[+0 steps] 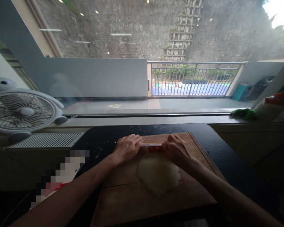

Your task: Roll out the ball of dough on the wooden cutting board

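Observation:
A pale, flattened sheet of dough (pixel 158 175) with an uneven outline lies on a wooden board (pixel 123 198). Across its far edge runs a roller with a red and white label (pixel 155 148), most of it hidden under my hands. My left hand (pixel 129 146) is closed over the roller's left end, knuckles up. Over the right end, my right hand (pixel 176 148) is closed in the same way. Only the labelled middle shows between them, so I cannot make out exactly what kind of roller it is.
The board rests on a black table (pixel 227 157) dusted with white specks. A white fan (pixel 26 110) stands at the left. On the right of the window sill (pixel 156 120) are a green cloth (pixel 243 113) and a bottle with an orange top (pixel 272 107). A pixelated patch covers something at lower left.

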`<state>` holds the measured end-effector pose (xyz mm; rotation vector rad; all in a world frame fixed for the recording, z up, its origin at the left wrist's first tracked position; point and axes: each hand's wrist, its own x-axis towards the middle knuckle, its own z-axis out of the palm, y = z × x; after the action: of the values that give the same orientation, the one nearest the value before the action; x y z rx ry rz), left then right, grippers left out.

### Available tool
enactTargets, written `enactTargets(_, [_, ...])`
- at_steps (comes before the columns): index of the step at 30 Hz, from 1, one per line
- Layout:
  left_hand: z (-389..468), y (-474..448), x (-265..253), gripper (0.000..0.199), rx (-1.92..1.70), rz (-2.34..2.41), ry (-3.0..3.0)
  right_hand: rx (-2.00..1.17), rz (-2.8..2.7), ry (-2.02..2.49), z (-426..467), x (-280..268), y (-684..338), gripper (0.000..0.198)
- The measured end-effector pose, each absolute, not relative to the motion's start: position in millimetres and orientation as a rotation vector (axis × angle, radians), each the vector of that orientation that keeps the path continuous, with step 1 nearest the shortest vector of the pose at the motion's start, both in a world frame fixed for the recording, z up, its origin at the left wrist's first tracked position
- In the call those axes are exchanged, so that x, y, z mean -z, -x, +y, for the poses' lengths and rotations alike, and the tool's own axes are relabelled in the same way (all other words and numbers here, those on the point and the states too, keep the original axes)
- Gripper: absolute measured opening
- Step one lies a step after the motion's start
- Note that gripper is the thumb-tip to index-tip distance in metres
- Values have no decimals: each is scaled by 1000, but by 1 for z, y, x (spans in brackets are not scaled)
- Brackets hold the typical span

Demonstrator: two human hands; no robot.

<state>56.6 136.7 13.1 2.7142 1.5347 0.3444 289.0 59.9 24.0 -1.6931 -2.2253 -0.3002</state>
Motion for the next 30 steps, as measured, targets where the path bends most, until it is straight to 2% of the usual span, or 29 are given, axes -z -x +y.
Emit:
enactTargets(3, [155, -71, -17, 37, -295, 1584, -2693, 235, -2241, 1706, 70, -25, -291, 43])
enactTargets(10, [136, -60, -17, 44, -423, 1310, -2791, 372, -2325, 1661, 26, -32, -296, 28])
enactTargets(15, [165, -94, -20, 34, -308, 1448, -2711, 113, -2286, 1751, 53, -28, -306, 41])
enactTargets(18, [171, -100, -22, 31, -286, 1455, -2678, 39, -2307, 1704, 53, -28, -307, 40])
enactTargets(23, [147, -63, -15, 45, -238, 1309, -2745, 26, -2284, 1524, 14, -31, -290, 27])
enactTargets(30, [171, -107, -22, 49, -221, 1542, -2592, 128, -2235, 1740, 48, -20, -301, 36])
